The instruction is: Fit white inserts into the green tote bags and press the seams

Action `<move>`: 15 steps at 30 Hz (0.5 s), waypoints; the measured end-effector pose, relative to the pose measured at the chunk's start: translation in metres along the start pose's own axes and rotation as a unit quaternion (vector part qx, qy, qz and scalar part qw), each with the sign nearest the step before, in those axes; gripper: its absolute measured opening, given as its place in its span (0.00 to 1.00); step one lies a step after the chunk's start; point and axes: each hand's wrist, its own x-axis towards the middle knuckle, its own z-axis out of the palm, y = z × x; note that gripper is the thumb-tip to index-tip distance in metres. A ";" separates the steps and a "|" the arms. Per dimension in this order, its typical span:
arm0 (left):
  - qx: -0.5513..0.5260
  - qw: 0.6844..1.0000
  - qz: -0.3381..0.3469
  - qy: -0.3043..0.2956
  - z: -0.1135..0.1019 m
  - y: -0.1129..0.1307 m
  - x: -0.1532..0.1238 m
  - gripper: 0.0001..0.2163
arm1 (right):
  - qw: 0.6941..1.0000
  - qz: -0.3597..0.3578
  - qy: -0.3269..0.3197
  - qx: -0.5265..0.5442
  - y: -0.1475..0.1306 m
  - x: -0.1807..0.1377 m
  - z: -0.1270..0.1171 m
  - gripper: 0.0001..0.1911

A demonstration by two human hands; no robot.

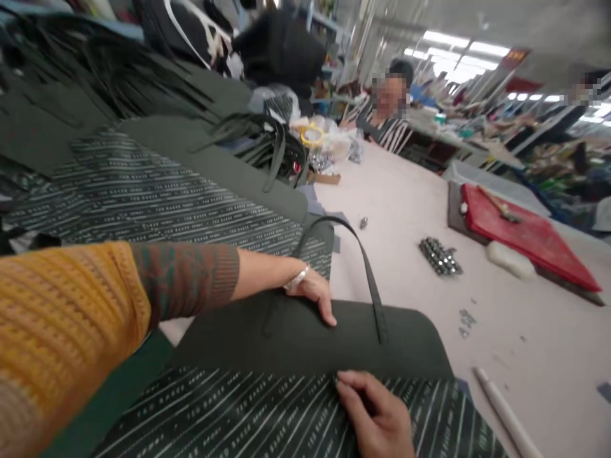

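Observation:
A dark green bag panel (pixel 382 356) with a thin strap handle (pixel 365 254) lies before me, joined to a black lining (pixel 238 413) with white diagonal lines and lettering. My left hand (pixel 312 292) reaches across to the panel's far edge, between the handle's two ends. Its thumb lies on the near face, while the other fingers are mostly hidden and seem to wrap over the edge. Close to me, my right hand (pixel 379 413) pinches with thumb and forefinger at the lining's upper edge, where it meets the green panel.
To the left lies a stack of similar panels (pixel 157 184) with straps. On the pale table (pixel 405 191) are metal pieces (pixel 440 256), a white pen-like stick (pixel 506 410), a red slab (pixel 525 235) with a hammer-like tool, and yellow tape (pixel 312 135). A person (pixel 386 121) sits beyond.

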 end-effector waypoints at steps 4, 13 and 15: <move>-0.047 0.998 0.004 -0.028 -0.010 -0.011 0.006 0.12 | 0.998 -0.039 -0.018 -0.039 0.002 0.003 -0.005 0.09; -0.044 0.999 0.005 -0.017 -0.003 -0.004 0.000 0.13 | 0.996 -0.063 -0.021 -0.055 -0.010 0.006 -0.006 0.07; -0.061 0.998 0.000 -0.014 -0.003 -0.005 0.001 0.11 | 0.996 -0.065 -0.024 -0.060 -0.011 0.006 -0.005 0.07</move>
